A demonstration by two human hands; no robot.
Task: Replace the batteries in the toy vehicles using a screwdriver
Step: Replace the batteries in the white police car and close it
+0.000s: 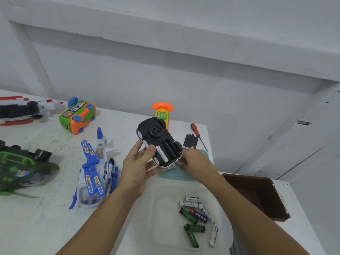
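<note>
Over the bench (36, 227), my left hand (136, 162) has its fingers (137, 146) gripping the upturned toy car (158, 135). Other toys lie left of them, unopened, I judge. The car's cover (190, 140) lies off by the screwdriver (196, 130), beyond my right hand (195, 161), whose fingers I cannot tell closed or not. One battery (161, 153) sits under my thumb; the remaining slots look empty.

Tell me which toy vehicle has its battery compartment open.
The white car with the black underside, upside down in the left hand; the blue helicopter and green-orange bus lie on the table.
</note>
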